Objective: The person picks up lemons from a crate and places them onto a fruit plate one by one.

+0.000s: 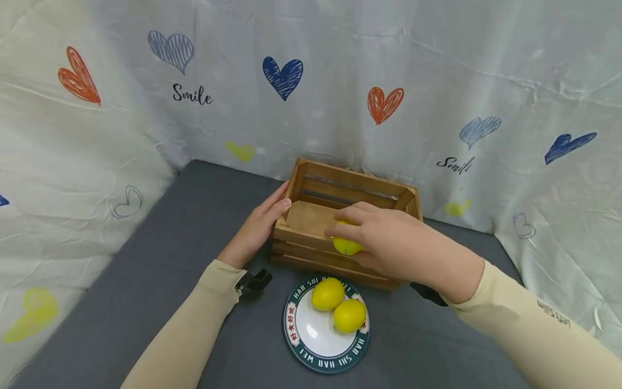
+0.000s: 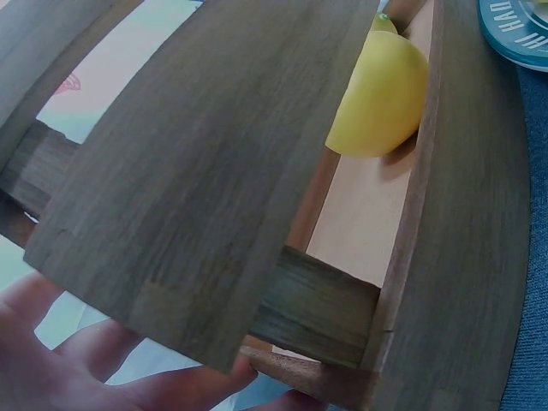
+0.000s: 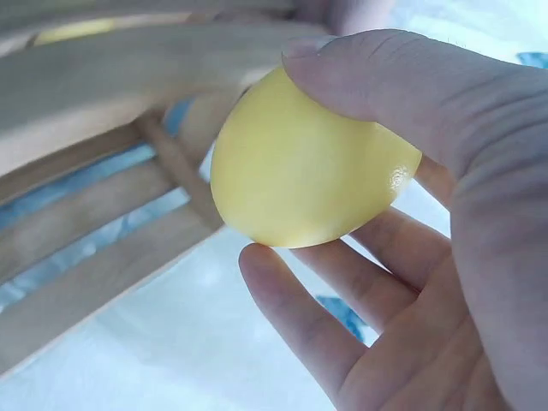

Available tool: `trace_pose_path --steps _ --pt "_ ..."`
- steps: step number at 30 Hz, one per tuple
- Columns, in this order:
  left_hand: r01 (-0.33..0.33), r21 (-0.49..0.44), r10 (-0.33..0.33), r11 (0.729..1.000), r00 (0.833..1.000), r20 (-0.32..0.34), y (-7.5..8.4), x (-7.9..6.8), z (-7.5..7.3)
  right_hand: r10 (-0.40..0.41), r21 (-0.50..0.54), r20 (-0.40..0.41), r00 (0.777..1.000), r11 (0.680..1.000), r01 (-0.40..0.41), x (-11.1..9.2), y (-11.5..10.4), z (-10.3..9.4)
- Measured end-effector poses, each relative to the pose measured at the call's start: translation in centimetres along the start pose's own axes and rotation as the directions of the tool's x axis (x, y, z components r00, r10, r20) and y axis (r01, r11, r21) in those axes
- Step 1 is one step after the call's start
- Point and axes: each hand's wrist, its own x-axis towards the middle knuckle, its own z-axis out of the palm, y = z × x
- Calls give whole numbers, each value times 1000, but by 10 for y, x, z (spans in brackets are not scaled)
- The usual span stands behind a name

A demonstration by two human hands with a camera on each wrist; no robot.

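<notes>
My right hand [image 1: 389, 232] pinches a yellow lemon [image 3: 300, 167] between thumb and fingers, above the front rim of a slatted wooden crate [image 1: 335, 260]. My left hand [image 1: 259, 227] holds the crate's left end, its thumb lying on the edge. In the left wrist view, a lemon [image 2: 385, 94] shows inside the crate through a gap between slats, and the tip of another yellow fruit [image 2: 384, 23] shows behind it. In front of the crate, two lemons [image 1: 328, 294] lie side by side on a round white plate with a green, lettered rim [image 1: 291, 302].
The grey tabletop [image 1: 160, 259] extends to both sides. A white curtain [image 1: 330, 48] printed with hearts and "Smile" hangs close behind the crate and at the sides. A black strap [image 1: 255, 281] sits at the left wrist.
</notes>
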Motion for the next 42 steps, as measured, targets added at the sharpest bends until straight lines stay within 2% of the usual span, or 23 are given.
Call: trace_pose_path --steps 4,11,16,23,33,38,42 --pt "11 4 -11 1000 1000 -4 2 1 0 -63 11 -28 998 998 63 -2 -14 7" --pt "20 31 -21 999 1000 12 5 4 2 -120 23 -20 993 992 120 -4 -31 25" --pt "26 23 -27 999 999 18 6 3 2 -148 16 -9 989 989 148 1 -41 42" --pt "3 -10 -3 1000 999 33 5 2 1 -206 -19 11 978 978 207 10 -53 69" --pt "15 -4 -15 1000 999 32 7 0 0 -260 -110 -2 965 960 259 20 -68 103" --pt "19 -14 -18 1000 999 34 7 -2 -1 -273 -119 -12 962 955 270 23 -74 117" --pt "17 -23 -16 1000 999 32 6 -3 -1 -264 -117 11 964 958 264 26 -78 127"
